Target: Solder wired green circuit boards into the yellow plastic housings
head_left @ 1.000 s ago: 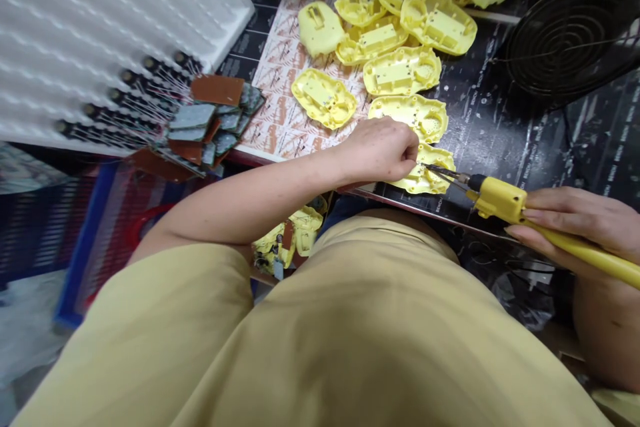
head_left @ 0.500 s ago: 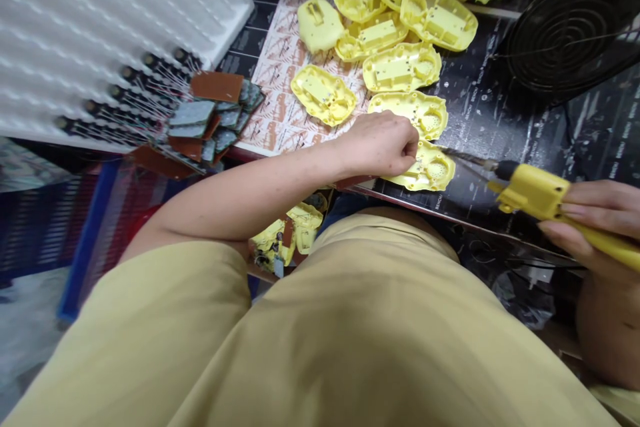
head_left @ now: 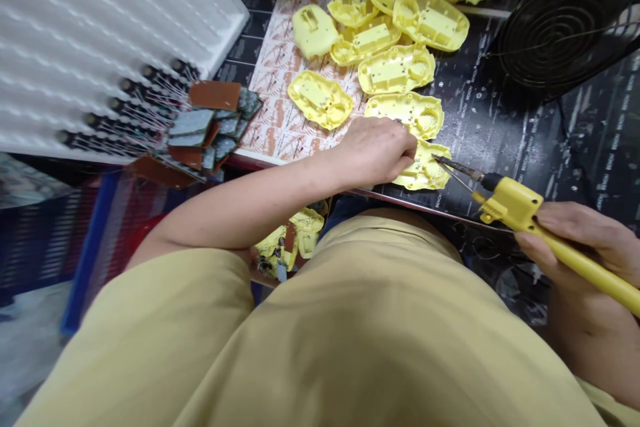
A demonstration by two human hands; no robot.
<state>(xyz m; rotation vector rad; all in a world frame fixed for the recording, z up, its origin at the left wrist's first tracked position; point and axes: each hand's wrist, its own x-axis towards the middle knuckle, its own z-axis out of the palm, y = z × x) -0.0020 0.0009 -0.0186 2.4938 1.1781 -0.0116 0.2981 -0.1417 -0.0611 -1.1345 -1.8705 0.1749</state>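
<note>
My right hand is wrapped round the yellow handle of a soldering iron, which has a thin metal tube beside its tip. The tip reaches over the nearest yellow plastic shell, at the bench edge; whether it touches is hard to tell. Fingers curled, my left hand rests over the left part of that shell, and what its fingertips hold is hidden. Just behind lies a second shell, open side up and partly covered by the hand. Another shell sits farther back.
Several more yellow shells are heaped at the back, with a single one on patterned paper. Wired circuit boards lie by a white ribbed foam panel at left. A black fan stands back right.
My right hand has brought the soldering iron left, so its tip now lies over the nearest shell. My left hand stays at that shell with little movement. The view has shifted slightly.
</note>
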